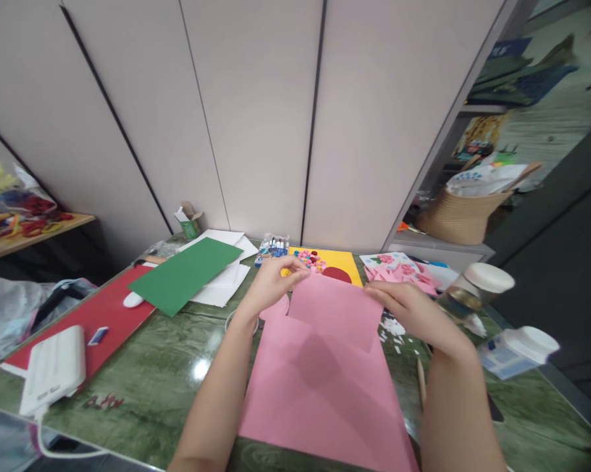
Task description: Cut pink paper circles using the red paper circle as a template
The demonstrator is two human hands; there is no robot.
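Observation:
A large pink paper sheet [325,387] lies on the green marble table [162,380] in front of me, its far part folded back toward me. My left hand [270,285] pinches the fold's left corner. My right hand [408,308] grips the fold's right corner, fingers closed on the paper. Behind the fold lies a yellow sheet [347,261] with small coloured pieces and a dark red shape on it.
A green sheet [187,272] lies over white papers and a red sheet [89,321] at left, near a white power bank [54,367]. Markers [273,248], flowered pink paper [403,269], two white-capped bottles [472,292] and a pencil [422,380] sit at right. A woven basket [455,216] stands on a shelf.

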